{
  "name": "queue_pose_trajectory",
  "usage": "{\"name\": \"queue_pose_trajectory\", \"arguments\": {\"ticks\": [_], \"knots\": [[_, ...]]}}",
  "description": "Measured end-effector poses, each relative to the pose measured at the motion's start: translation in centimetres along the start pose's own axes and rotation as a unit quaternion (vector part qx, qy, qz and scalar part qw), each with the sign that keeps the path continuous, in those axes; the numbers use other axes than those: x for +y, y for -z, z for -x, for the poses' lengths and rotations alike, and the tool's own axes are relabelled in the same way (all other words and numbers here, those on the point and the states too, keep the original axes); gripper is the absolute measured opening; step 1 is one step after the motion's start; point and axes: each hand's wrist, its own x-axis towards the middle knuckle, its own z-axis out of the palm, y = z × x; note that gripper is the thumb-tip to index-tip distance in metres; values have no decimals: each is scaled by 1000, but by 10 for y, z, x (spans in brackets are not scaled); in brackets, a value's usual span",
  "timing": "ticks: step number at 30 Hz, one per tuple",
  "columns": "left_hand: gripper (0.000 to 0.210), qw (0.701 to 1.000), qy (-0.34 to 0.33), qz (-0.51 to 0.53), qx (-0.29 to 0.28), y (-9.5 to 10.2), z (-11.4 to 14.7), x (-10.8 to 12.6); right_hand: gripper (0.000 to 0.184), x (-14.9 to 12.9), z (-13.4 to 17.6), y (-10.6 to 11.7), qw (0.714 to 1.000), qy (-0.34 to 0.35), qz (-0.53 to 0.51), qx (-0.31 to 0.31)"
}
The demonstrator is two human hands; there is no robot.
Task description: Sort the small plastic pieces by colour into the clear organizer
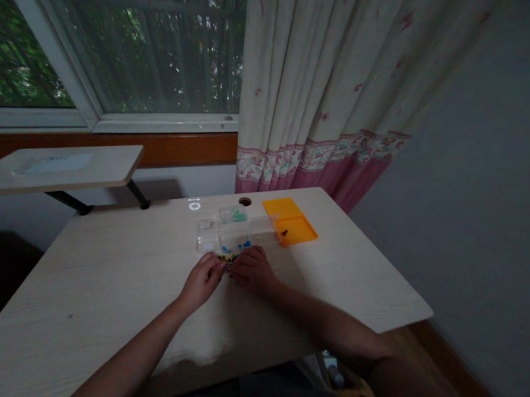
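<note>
Both hands meet over the desk, close in front of several small transparent boxes. My left hand (203,278) has its fingers closed on the left end of a small yellow-and-black object (228,257), perhaps made of tiny blocks or beads. From the other side, my right hand (253,270) grips it with bent fingers, hiding part of it. Its exact kind is too small to make out. Just beyond the fingers, a transparent box (235,236) holds small blue pieces. Behind that stands another transparent box (232,214) with green pieces.
An open orange case (292,219) with a small black piece in it lies to the right. A transparent box (208,235) stands on the left. A round cable hole (244,202) and a raised shelf (109,164) are at the desk's back, by a curtain (291,104).
</note>
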Motion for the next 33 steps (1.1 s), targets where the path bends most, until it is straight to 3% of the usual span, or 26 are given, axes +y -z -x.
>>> {"name": "queue_pose_trajectory", "arguments": {"ticks": [19, 33], "knots": [[28, 1000, 2, -18, -8, 2, 1, 0, 13, 16, -1, 10, 998, -59, 3, 31], [14, 986, -47, -103, -122, -1, 8, 7, 10, 21, -4, 16, 996, -46, 10, 80]]}}
